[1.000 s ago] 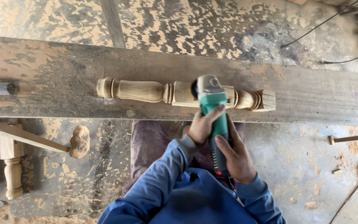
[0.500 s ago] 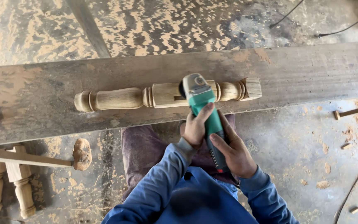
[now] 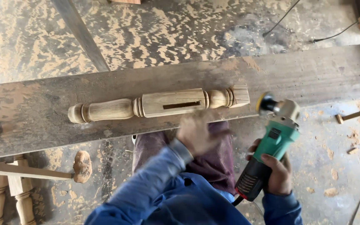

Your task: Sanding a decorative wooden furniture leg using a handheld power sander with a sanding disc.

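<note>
while your right hand [image 3: 276,175] grips the grinder [image 3: 271,143] clear of the leg [image 3: 159,105], your blurred left hand [image 3: 196,132] reaches empty toward it; sanding looks unfinished.

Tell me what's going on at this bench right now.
A person in a blue jacket works over a turned wooden leg with a slot cut in its square middle section, lying on a long dusty plank. The right hand holds a green angle grinder off to the right of the leg, clear of the wood. The left hand, blurred with motion, is just below the leg. More turned legs stand at lower left.
</note>
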